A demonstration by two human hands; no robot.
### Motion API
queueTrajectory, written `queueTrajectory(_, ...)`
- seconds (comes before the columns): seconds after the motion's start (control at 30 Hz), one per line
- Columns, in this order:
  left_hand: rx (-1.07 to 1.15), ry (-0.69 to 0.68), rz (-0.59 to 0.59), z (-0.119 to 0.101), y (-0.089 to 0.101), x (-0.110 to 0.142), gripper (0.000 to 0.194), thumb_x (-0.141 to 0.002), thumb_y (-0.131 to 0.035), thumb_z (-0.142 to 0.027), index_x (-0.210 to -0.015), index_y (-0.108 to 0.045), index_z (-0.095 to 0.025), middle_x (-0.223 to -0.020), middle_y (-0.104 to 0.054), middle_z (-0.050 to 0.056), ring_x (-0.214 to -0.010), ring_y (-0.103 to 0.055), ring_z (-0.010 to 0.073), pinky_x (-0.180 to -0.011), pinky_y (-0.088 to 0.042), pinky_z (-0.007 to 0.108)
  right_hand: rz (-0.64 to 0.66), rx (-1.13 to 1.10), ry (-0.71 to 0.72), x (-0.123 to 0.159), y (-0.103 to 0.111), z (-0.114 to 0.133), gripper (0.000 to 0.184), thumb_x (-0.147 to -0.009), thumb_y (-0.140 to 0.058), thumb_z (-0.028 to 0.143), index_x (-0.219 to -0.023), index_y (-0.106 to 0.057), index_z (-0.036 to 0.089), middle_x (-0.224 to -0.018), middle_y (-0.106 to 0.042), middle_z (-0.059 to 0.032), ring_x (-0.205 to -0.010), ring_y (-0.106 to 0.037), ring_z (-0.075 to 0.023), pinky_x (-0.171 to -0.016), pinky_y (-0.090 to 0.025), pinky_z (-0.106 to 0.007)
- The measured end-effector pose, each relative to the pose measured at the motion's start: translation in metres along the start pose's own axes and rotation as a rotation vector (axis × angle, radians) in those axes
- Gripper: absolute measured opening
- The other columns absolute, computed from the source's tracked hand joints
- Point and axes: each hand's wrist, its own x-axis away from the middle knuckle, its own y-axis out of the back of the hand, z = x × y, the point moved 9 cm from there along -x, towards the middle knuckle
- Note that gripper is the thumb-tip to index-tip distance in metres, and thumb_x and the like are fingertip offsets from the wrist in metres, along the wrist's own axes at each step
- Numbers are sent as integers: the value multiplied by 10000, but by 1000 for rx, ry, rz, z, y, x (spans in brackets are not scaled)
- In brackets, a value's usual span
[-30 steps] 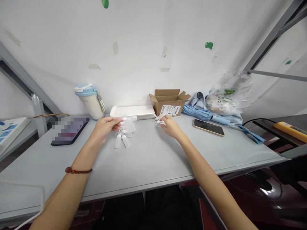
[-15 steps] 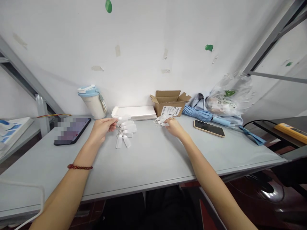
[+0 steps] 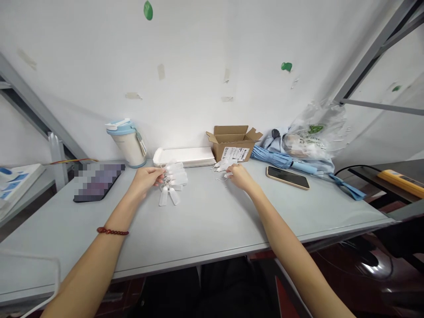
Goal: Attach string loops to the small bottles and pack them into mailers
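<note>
My left hand (image 3: 145,179) pinches a bunch of small white tags (image 3: 172,182) on strings; the tags fan out over the grey table (image 3: 205,221), two of them lying flat. My right hand (image 3: 239,175) is closed on one small white tag taken from a loose heap of white tags (image 3: 222,165) that lies just in front of an open cardboard box (image 3: 233,142). A red bead bracelet sits on my left wrist.
A white tray (image 3: 184,156) and a blue-lidded jug (image 3: 127,142) stand at the back by the wall. A dark tablet (image 3: 96,181) lies left, a phone (image 3: 286,176) right. A folded blue umbrella (image 3: 285,161) and a plastic bag (image 3: 314,132) sit far right.
My left hand has lowered the bunch of tags toward the table. My right hand has drawn back a little from the loose heap with one tag pinched.
</note>
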Motion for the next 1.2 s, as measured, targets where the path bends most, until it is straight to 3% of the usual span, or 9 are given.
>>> queueTrajectory(0.3, -20, -2, -36, -3, 4, 1, 135, -652, -679, -265, -643, -642, -136, -583, -605, 2, -490, -528, 100, -460, -405, 212, 31, -50, -36, 3, 1, 4, 275, -805, -504, 76, -1011, -668, 152, -1106, -642, -148, -1072, -520, -291, -814, -394, -354)
queueTrajectory(0.53, -14, -29, -114, -4, 10, -1, 141, -670, -621, -255, -745, -631, -135, -603, -614, 9, -489, -539, 111, -457, -408, 216, 39, -111, -9, 6, 4, 12, 219, -806, -506, 107, -941, -670, 160, -1064, -665, -124, -990, -568, -249, -792, -398, -318)
queueTrajectory(0.8, -41, -187, -94, -19, -3, 6, 203, -699, -605, -308, -814, -632, -142, -589, -604, -11, -497, -539, 119, -508, -421, 236, -46, -460, 129, 8, 14, 37, 146, -777, -538, 153, -848, -664, 131, -858, -675, -79, -809, -574, -183, -714, -393, -274)
queueTrajectory(0.93, -28, -280, 23, -29, -25, 18, 293, -706, -607, -378, -879, -638, -143, -583, -579, -18, -484, -526, 114, -493, -417, 230, -9, -656, 189, 14, 15, 56, 166, -794, -522, 212, -844, -662, 139, -829, -664, -47, -758, -560, -148, -677, -398, -255)
queueTrajectory(1.1, -156, -334, 354, -34, -70, 45, 430, -749, -585, -444, -1079, -609, -170, -601, -589, -31, -415, -487, 101, -458, -409, 234, 61, -831, 184, 20, 14, 73, 193, -798, -528, 265, -809, -682, 149, -786, -665, -27, -694, -537, -126, -659, -399, -251)
queueTrajectory(1.2, -235, -330, 512, -28, -90, 58, 422, -757, -589, -447, -1083, -613, -181, -618, -607, -24, -413, -493, 105, -459, -419, 241, 105, -901, 178, 23, 13, 78, 208, -803, -528, 276, -809, -687, 143, -765, -664, -26, -702, -545, -128, -677, -404, -256)
